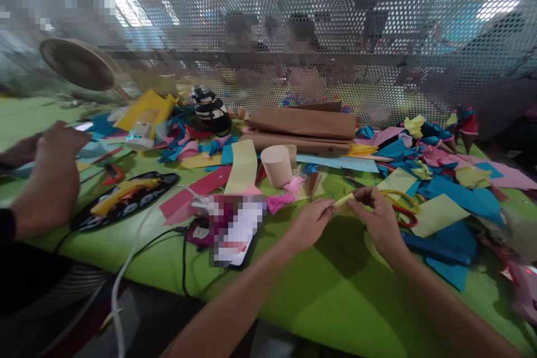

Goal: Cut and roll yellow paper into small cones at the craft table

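Note:
My left hand (309, 222) and my right hand (377, 217) meet over the green table (335, 285), both pinching a small piece of pale yellow paper (343, 201) between their fingertips. The paper is partly hidden by the fingers. Red-and-yellow scissors (401, 208) lie just behind my right hand. A beige paper cone (277, 165) and crumpled pink paper (283, 197) sit just beyond my left hand.
Another person's hand (54, 165) reaches in at the left near a yellow glue gun (123, 191) on a black stand. Blue, pink and yellow paper scraps (444, 190) cover the right side. Brown paper rolls (304, 123) lie before a perforated screen (293, 22). Cables (134, 251) trail off the front edge.

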Demonstrator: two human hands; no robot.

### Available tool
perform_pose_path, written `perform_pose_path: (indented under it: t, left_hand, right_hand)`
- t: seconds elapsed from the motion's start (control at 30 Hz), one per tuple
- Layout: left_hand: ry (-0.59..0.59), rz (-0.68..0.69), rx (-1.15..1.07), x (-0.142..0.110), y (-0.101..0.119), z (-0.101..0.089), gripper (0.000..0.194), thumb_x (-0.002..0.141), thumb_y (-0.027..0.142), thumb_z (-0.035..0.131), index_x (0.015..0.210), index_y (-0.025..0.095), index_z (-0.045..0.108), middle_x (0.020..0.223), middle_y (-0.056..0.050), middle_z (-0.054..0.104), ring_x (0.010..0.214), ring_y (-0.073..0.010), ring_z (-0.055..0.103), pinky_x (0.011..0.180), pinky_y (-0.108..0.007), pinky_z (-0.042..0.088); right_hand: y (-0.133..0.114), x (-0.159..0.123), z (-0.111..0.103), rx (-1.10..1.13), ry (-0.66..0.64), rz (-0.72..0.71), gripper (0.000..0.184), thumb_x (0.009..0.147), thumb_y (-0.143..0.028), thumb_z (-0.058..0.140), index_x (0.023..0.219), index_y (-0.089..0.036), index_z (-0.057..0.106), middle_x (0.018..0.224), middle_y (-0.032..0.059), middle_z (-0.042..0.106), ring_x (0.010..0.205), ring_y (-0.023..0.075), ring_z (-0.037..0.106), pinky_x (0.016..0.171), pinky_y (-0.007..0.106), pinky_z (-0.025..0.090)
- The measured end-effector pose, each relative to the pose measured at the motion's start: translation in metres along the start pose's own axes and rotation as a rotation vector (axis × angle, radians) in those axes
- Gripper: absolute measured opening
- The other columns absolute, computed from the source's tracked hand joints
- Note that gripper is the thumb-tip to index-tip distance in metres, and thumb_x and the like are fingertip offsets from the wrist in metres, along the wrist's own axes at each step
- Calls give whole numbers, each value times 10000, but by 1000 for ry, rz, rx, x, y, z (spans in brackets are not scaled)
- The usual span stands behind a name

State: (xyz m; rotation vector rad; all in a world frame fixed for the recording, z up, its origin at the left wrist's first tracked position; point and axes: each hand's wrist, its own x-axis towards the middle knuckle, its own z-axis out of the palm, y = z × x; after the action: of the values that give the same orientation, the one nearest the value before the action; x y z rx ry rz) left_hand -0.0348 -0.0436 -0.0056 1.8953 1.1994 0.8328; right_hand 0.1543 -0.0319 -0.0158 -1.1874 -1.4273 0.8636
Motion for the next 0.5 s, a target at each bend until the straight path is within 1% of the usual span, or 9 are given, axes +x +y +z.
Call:
perform_pose_path:
  t: [0.03, 0.1, 0.17, 0.23, 0.3, 0.37, 0.43, 0.5]
  left_hand:
    - [10, 6, 7, 0, 0, 0, 249, 992, 270, 421, 784, 190, 531, 754, -5, 538, 728, -162, 508, 661, -278, 327]
    - [29, 26, 19, 0, 0, 0, 255, 988, 271, 427, 777, 188, 544, 760, -11, 547, 734, -164, 508, 665, -278, 329]
    - [35, 26, 4, 0, 1, 1, 269, 984, 280, 437, 770, 184, 569, 752, -14, 558, 724, -161, 507, 660, -274, 334]
    - [38, -12, -68, 1, 1, 1, 221, 964, 285, 484, 821, 179, 616, 745, -12, 581, 707, -155, 515, 651, -265, 351]
    - [56, -59, -199, 2, 0, 1, 137, 924, 269, 559, 942, 169, 651, 779, -13, 621, 712, -150, 543, 657, -257, 390]
    - [89, -93, -337, 4, -2, 1, 176, 883, 242, 620, 1031, 154, 653, 825, -22, 653, 719, -143, 572, 672, -255, 432]
    - [116, -111, -427, 5, -5, 1, 177, 864, 225, 645, 1018, 139, 661, 823, -27, 665, 703, -132, 583, 673, -252, 454]
    - [137, -123, -467, 6, -7, 2, 152, 857, 226, 658, 977, 134, 672, 796, -26, 668, 678, -122, 583, 658, -244, 459]
  right_hand:
    - [0, 0, 0, 8, 1, -6, 268, 818, -382, 719, 988, -217, 594, 966, 50, 649, 903, 213, 609, 822, 360, 480]
    - [0, 0, 0, 33, -51, 3, 336, 812, -397, 726, 1069, -218, 606, 991, 58, 662, 919, 218, 616, 820, 358, 491]
    - [-1, -1, 0, 51, -139, 51, 283, 833, -433, 700, 1004, -214, 650, 920, 49, 675, 853, 214, 619, 756, 340, 500]
    - [-2, -1, -1, 59, -178, 106, 255, 841, -462, 683, 882, -211, 678, 809, 32, 668, 753, 202, 605, 673, 321, 489]
    - [-3, -2, -1, 93, -142, 136, 254, 821, -466, 706, 842, -213, 689, 760, 20, 665, 696, 193, 592, 625, 308, 472]
    - [-4, -2, -1, 157, -109, 161, 242, 802, -453, 735, 850, -219, 698, 756, 12, 672, 679, 185, 593, 612, 298, 467]
    - [-4, -3, -1, 219, -101, 187, 235, 790, -441, 757, 851, -221, 701, 748, 5, 673, 666, 180, 594, 606, 293, 469]
    - [-5, -3, -1, 257, -108, 211, 235, 783, -436, 768, 854, -221, 704, 745, 4, 676, 660, 182, 599, 603, 297, 475]
